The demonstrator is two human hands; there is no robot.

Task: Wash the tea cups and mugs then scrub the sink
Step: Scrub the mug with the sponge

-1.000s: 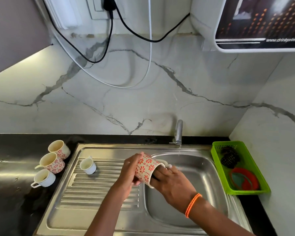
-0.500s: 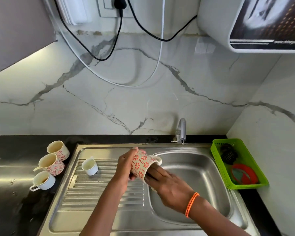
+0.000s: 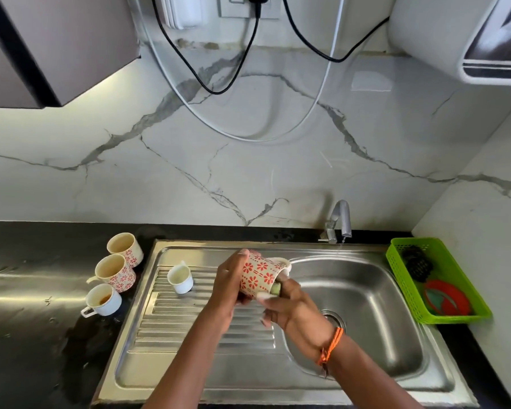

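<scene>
- Floral mug (image 3: 258,276): cream with red flower print, held on its side above the join between the ribbed drainboard and the basin of the sink (image 3: 375,293). Its mouth faces the lower right, its white handle toward the basin. It sits further left than half a second ago.
- Left hand (image 3: 229,286): fingers curled round the mug's base and wall, gripping it as in the earlier frames.
- Right hand (image 3: 292,308): fingers curled, pinching a small pale green scrub piece (image 3: 276,288) at the mug's mouth. A second ago the fingers were deeper in the mug; now the green piece shows at the rim. An orange thread band (image 3: 331,346) circles the wrist.
- Small white cup (image 3: 180,278): upright on the drainboard, near its back left corner, unmoved.
- Two floral mugs (image 3: 124,250) (image 3: 115,271) and a white cup (image 3: 102,299): in a row on the black counter (image 3: 27,320), just off the sink's left edge, stained inside, unmoved.
- Tap (image 3: 338,221): at the sink's back edge, a thin trickle at its spout.
- Green basket (image 3: 455,278): at the sink's right edge, holding dark scourers (image 3: 416,265) and a red round item (image 3: 446,299).
</scene>
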